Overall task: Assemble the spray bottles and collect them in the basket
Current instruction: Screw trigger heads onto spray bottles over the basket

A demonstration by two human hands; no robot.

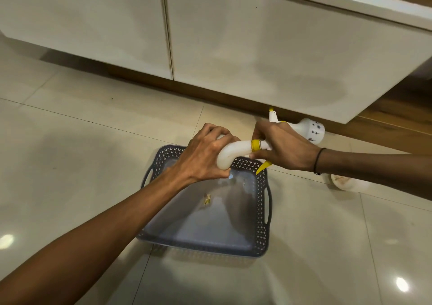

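Note:
A white spray bottle [236, 151] with a yellow collar lies sideways in both hands above the far edge of the grey perforated basket [263, 211]. My left hand [205, 155] grips the bottle's body. My right hand [282, 148] is closed around its spray head, whose yellow trigger [263, 168] pokes out below. A second white spray bottle [306, 129] with dark dots lies on the floor behind my right hand, by the cabinet base. A third white bottle [343, 182] lies on the floor, partly hidden under my right forearm.
The basket sits on glossy beige floor tiles and holds only a small scrap [207, 199]. White cabinet doors [233, 43] with a wooden plinth stand just beyond. Wooden flooring [397, 108] shows at the far right.

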